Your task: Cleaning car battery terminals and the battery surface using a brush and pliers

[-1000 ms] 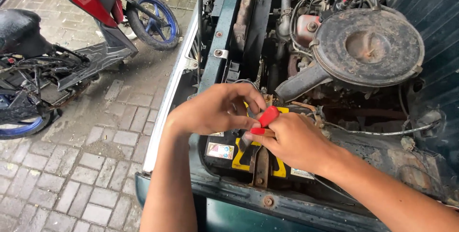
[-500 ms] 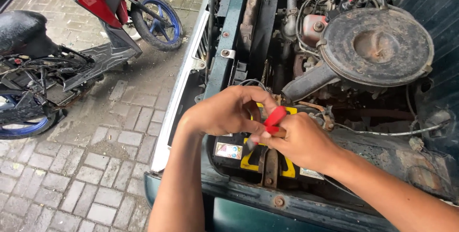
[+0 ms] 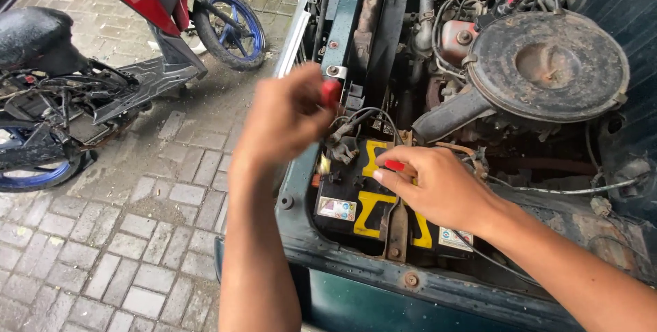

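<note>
Left hand (image 3: 284, 116) was raised above the engine bay, blurred, fingers clenched round a small red piece (image 3: 330, 92), likely a light plastic cap or tool handle. Right hand (image 3: 438, 188) rested on the black-and-yellow car battery (image 3: 363, 202), fingertips pinching a small red part (image 3: 393, 166) near its top. Battery sat under a metal hold-down bar (image 3: 395, 226); looked heavy and rigid, best gripped low at both ends. Round air filter housing (image 3: 547, 65) sat behind.
</note>
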